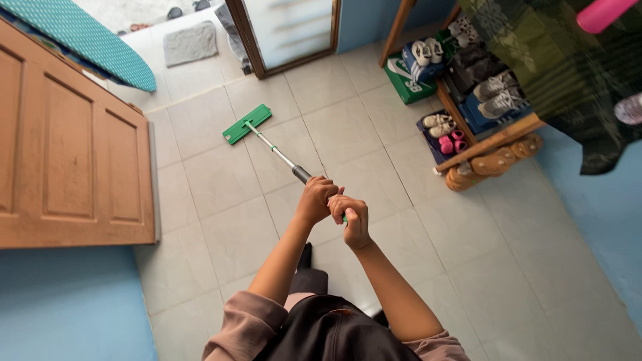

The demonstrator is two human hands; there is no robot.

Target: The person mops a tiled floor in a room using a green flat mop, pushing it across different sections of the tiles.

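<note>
I see both of my hands wrapped tight around the upper end of a flat mop (pixel 267 144). My left hand (pixel 315 198) sits a little lower down the shaft, fingers curled fully closed on it, and my right hand (pixel 353 217) closes in a fist just behind, the two hands touching each other. Each grip is fully closed on the handle, with no gap showing.

The mop has a slim silver metal shaft with a dark sleeve just ahead of my left hand, and a bit of green shows at the end by my right hand. The shaft slopes down and away from me to a flat green rectangular mop head (pixel 247 124), which lies on the pale tiled floor (pixel 374 140), toward its far edge near the glass door (pixel 287 30).

A brown panelled wooden door (pixel 73 154) stands along the floor's left edge. By the right edge a wooden shoe rack (pixel 485 144) holds several pairs of shoes, with a green box (pixel 404 80) beside it. A grey mat (pixel 190 42) lies beyond the far left corner.
</note>
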